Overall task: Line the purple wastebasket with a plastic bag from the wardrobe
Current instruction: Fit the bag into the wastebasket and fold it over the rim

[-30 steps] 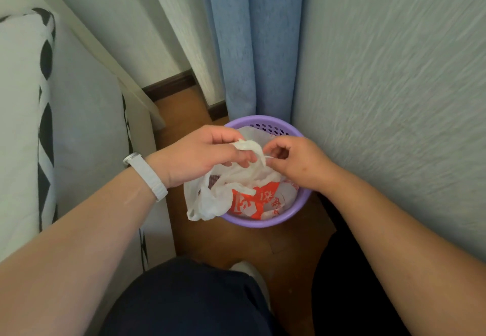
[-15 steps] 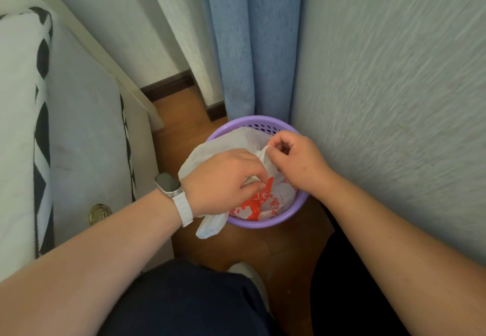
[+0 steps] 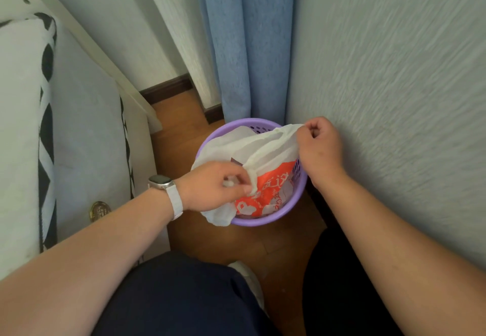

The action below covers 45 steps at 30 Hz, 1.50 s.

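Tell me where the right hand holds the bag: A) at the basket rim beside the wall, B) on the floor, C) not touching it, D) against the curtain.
A: the right hand pinches the bag at the rim of the purple basket, close to the wall.

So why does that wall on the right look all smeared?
Head view: the wall shows streaks, likely motion blur over its texture; the left hand, right hand and plastic bag at centre look sharper; light is soft, even, without glare.
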Available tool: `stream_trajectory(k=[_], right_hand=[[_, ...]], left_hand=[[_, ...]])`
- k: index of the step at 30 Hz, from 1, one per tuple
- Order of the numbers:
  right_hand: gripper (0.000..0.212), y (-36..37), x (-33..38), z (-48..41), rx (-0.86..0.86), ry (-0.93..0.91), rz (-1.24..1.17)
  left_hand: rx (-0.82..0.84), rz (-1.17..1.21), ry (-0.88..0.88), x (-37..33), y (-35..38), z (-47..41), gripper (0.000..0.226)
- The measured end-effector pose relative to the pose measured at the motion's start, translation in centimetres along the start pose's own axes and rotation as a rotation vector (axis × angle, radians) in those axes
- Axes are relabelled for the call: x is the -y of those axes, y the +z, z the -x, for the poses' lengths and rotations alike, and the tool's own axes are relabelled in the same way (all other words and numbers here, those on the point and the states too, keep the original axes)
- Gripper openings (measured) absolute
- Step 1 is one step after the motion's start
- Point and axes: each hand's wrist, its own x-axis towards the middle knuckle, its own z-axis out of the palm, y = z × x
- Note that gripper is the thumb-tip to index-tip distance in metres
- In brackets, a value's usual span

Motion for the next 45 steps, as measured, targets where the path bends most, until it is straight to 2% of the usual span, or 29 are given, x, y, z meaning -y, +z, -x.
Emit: stream_trajectory(k=[2,4,11,16,18,21,23,26,28,32,37,41,45], right_hand=[[0.02,-0.1,-0.1,0.1,-0.002,0.013,-0.01],[0.019,-0.3,-0.2,0.2,0.0,0.025,-0.007],[0.007,-1.6,-0.7,-0.1,-0.062,0.011,0.097],[0.01,-1.8,-0.9,0.0,-0.077,-0.014,0.141],[0.01,-1.8,-0.9,0.3,-0.053,-0.043,0.183],[0.009,-1.9,-0.9,0.6,-0.028,-0.067,0.245],[0.01,-2.0,-1.0,0.5,-0.059,-0.081,0.248],[0.01,-2.0,-1.1,0.0,-0.144,-0.111,0.267],[0.009,-1.6,-1.5,-0.2,-0.145,-0.113,0.291],[0.008,-0.8,-2.8,-0.7,-0.107,-0.059,0.342],[0.011,0.2,-4.1,-1.6,-0.076,-0.073,0.419],[0.016,0.8,-5.1,-1.8,-0.019,-0.076,0.527],[0.014,0.8,-5.3,-1.9,0.032,-0.043,0.537]], left_hand=[[-0.123,0.154,0.037,-0.3,-0.5,-0.1,0.019],[-0.245,0.171,0.023,-0.4,-0.9,-0.3,0.02],[-0.318,-0.128,-0.094,1.5,-1.0,-0.9,0.025],[-0.468,-0.387,-0.034,1.9,-1.8,-1.3,0.06],[-0.476,-0.427,-0.064,2.4,-2.4,-1.6,0.067],[-0.436,-0.454,-0.051,2.9,-2.6,-2.8,0.065],[-0.42,-0.489,-0.05,3.0,-2.1,-4.3,0.066],[-0.408,-0.532,-0.157,4.1,-1.6,-6.3,0.076],[-0.412,-0.554,-0.199,5.3,-1.7,-7.0,0.071],[-0.457,-0.478,-0.213,6.5,-2.0,-7.6,0.045],[-0.471,-0.444,-0.168,6.9,-2.4,-9.0,0.038],[-0.536,-0.289,-0.233,8.0,-1.9,-9.5,0.034],[-0.602,-0.061,-0.302,8.2,-1.9,-9.4,0.028]])
